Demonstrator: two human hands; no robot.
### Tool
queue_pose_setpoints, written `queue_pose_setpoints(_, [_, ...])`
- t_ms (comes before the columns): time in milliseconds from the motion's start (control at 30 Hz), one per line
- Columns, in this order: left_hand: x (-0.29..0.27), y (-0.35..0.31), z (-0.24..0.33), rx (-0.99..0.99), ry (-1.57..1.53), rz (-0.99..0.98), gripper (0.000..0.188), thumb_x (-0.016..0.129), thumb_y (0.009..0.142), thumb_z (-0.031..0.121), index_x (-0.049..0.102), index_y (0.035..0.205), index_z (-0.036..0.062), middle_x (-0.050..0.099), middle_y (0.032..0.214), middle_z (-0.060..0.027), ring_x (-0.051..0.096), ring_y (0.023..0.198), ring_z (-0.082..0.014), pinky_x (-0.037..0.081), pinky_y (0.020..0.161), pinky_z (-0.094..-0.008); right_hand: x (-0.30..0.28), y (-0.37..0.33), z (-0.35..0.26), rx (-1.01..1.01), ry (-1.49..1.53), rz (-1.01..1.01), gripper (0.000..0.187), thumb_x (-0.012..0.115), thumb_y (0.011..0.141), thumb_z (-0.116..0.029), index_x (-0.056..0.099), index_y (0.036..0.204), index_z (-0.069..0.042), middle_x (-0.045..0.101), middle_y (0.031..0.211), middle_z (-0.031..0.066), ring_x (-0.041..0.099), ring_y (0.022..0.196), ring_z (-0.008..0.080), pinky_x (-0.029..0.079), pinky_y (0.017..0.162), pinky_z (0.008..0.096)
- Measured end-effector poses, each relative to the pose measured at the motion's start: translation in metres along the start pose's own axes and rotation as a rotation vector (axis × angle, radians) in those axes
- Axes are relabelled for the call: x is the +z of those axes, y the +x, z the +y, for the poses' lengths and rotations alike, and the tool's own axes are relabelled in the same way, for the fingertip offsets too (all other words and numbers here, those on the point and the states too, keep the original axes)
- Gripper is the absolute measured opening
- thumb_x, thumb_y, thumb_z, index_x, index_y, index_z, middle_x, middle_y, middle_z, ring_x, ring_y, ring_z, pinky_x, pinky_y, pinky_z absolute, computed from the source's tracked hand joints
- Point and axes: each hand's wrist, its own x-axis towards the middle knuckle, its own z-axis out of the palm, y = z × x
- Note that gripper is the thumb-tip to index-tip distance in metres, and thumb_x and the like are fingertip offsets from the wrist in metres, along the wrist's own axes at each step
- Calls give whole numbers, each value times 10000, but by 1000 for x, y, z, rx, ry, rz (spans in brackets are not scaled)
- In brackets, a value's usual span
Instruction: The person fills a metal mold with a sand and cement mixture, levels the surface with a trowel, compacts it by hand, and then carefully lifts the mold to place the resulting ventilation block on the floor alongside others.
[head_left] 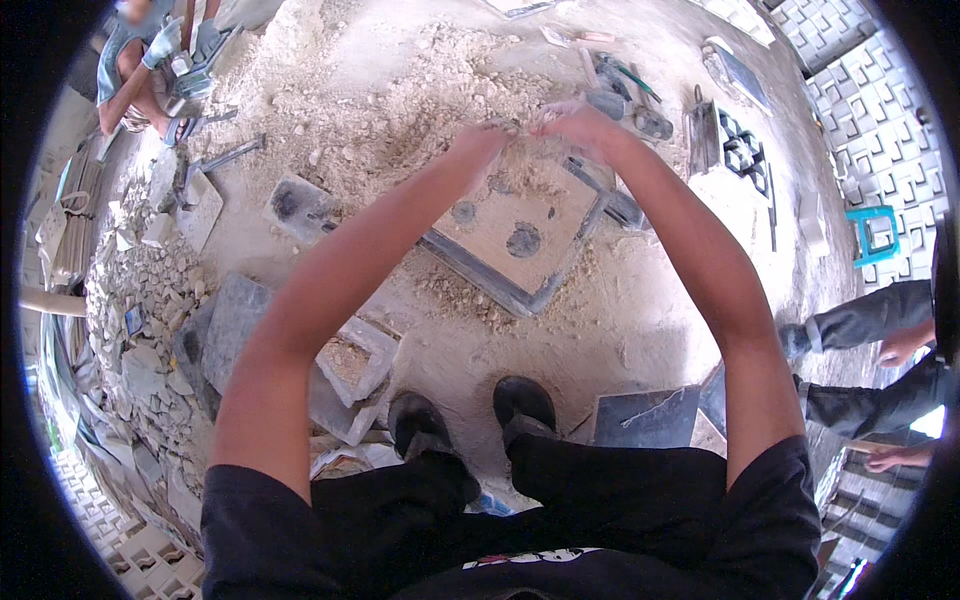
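Sand [340, 110], pale and crumbly, is being seen spread across the far ground, left of and around the flat rectangular box with dark edges [482, 280], which is being supported by the dusty floor at the centre. Space to the far right is being taken up by dark, thick-headed tools [606, 103] and a black metal grid [742, 152], and on the left by a heap of grey rubble [140, 290]. The near ground is being crowded by a pale square frame [384, 340] on the left and a dark flat slab [645, 418] on the right.

One corner of the box is being pointed toward the near side; its long axis cannot be told.

Its far part is being covered by sand and by the bare left hand [487, 142] and right hand [580, 122], which are being held near each other. The fingers are being blurred; whether they are spread, narrowed or gripping anything cannot be told. Another person [118, 75] is being cut off at the far left.
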Motion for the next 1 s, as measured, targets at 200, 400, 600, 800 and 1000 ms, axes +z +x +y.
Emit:
queue_pose_setpoints(200, [3, -69, 10, -142, 229, -142, 243, 666, 842, 163, 668, 1041, 24, 670, 864, -76, 599, 762, -162, 472, 696, -306, 19, -44, -6, 20, -445, -219, 390, 712, 801, -259, 653, 1117, -38, 650, 1067, 129, 598, 979, 216, 487, 828, 369])
queue_pose_setpoints(400, [-43, -59, -26, -176, 281, -95, 335, 659, 862, 195, 634, 1146, 19, 656, 991, -106, 587, 917, -202, 450, 841, -359, 53, -11, 9, -173, -501, -282, 340, 685, 834, -219, 650, 1115, -32, 649, 1117, 146, 615, 995, 213, 488, 838, 362])
queue_pose_setpoints(600, [-16, -62, -1, -38, 40, 76, 352, 552, 939, 227, 582, 1240, 45, 639, 1023, -94, 577, 899, -164, 461, 794, -311, 27, 14, 19, -244, -426, -62, 301, 575, 889, -281, 673, 1057, -51, 680, 908, 168, 647, 747, 220, 520, 768, 374])
queue_pose_setpoints(800, [-9, -53, -7, 96, -37, 99, 357, 465, 980, 233, 544, 1268, 37, 620, 1138, -110, 589, 986, -186, 468, 852, -309, 49, 27, 76, -789, -745, 328, 505, 543, 907, -409, 543, 1240, -30, 536, 1243, 230, 472, 1225, 351, 319, 1082, 464])
queue_pose_setpoints(1000, [-59, -59, -19, 253, -33, 358, 343, 437, 986, 206, 542, 1234, -6, 627, 1166, -127, 617, 1029, -206, 477, 891, -320, 144, -5, 62, -767, -1117, 141, 566, 441, 960, -473, 452, 1343, -57, 363, 1446, 213, 305, 1377, 325, 196, 1159, 458])
